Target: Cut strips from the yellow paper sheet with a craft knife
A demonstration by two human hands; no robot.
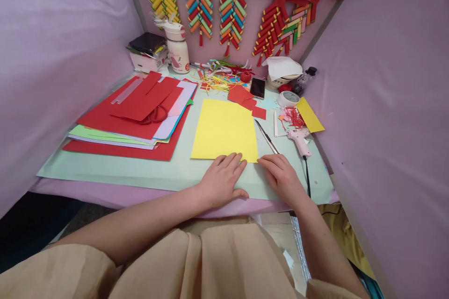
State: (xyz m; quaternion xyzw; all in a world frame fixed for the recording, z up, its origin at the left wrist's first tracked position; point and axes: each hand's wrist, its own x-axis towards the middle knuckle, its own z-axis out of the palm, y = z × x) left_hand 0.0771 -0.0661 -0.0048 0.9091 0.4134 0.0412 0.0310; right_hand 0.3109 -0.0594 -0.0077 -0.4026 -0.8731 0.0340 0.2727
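Observation:
A sheet of yellow paper (pixel 224 126) lies flat on the table in front of me. My left hand (pixel 224 180) rests palm down across its near edge, fingers stretched out over the paper. At the near right corner, my right hand (pixel 284 177) has its fingers bent and drawn together, the tips on the paper's corner; the thumb is mostly hidden. Just beyond the right hand lies a slim craft knife or pen (pixel 266 136), its near end partly covered by the fingers. Small red paper pieces (pixel 258 112) lie off the sheet's far right corner.
Stacked coloured paper (pixel 105 107) with red-handled scissors (pixel 157 114) lies left. A pink glue gun (pixel 299 141) with a cord, a roll of tape (pixel 288 98) and a phone (pixel 257 88) are right. A bottle (pixel 177 53) and paper scraps (pixel 220 81) stand behind. Lilac curtains hang both sides.

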